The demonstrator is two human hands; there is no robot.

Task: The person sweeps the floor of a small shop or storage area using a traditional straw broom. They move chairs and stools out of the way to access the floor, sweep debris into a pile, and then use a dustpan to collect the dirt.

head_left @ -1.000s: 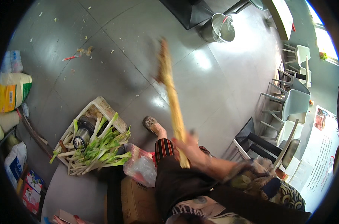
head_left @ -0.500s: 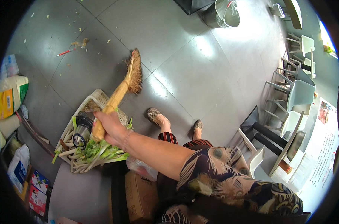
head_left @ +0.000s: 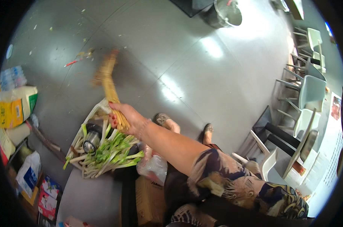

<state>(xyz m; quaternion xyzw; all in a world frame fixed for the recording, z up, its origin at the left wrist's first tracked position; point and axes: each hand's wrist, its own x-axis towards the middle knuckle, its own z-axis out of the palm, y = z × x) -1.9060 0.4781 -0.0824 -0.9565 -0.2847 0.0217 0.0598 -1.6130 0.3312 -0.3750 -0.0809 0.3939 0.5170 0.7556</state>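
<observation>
One crate of green-topped stalks and a cylinder, brush in right hand.

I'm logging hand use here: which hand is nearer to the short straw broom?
Right. The right hand is closed around the handle end of the straw broom. The left hand is out of view, so its place relative to the broom cannot be told.

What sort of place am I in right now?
Possibly a small eatery, though I can't be sure: several chairs stand along the right, scallions lie heaped at left, and a bucket stands on the floor.
</observation>
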